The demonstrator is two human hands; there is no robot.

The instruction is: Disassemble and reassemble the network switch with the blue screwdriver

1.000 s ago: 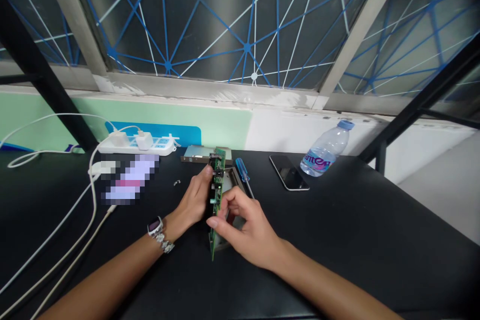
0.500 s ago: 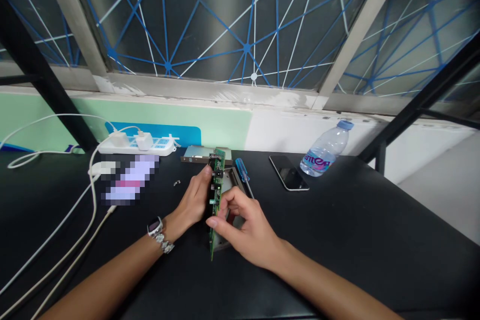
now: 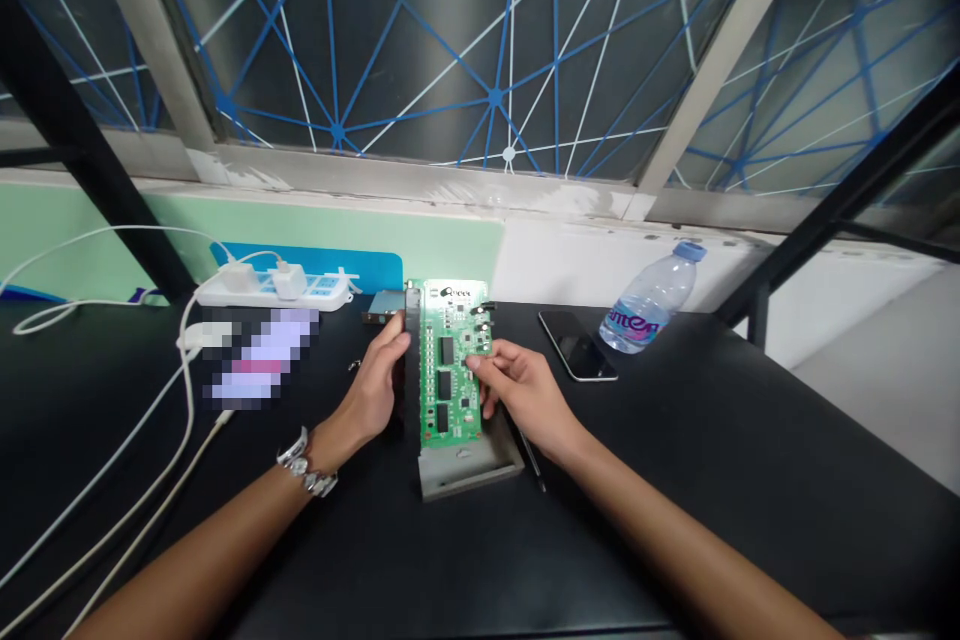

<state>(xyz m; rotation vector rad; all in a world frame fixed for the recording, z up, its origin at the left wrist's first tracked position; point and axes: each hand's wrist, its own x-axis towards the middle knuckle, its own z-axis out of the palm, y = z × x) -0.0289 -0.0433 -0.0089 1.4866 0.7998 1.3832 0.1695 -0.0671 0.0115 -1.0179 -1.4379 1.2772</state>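
Note:
A green circuit board (image 3: 459, 400) with black chips faces me, held up over a grey metal case (image 3: 469, 470) on the black table. My left hand (image 3: 375, 385) grips the board's left edge, where a dark connector strip runs. At the right edge, my right hand (image 3: 525, 390) pinches the board between thumb and fingers. A screwdriver (image 3: 534, 455) lies to the right of the case; only its shaft shows, the rest being hidden behind my right hand. Behind my left hand, part of a metal cover (image 3: 381, 306) is visible.
A black phone (image 3: 577, 345) and a tilted water bottle (image 3: 651, 300) are at the back right. On the left are a white power strip (image 3: 315, 292), white cables (image 3: 187, 370) and a blurred-out phone-like rectangle (image 3: 262, 360). Small metal bits (image 3: 355, 365) lie near my left hand.
The circuit board has turned from edge-on to show its chip side. My left hand has shifted slightly left, and my right hand now pinches the board's right edge.

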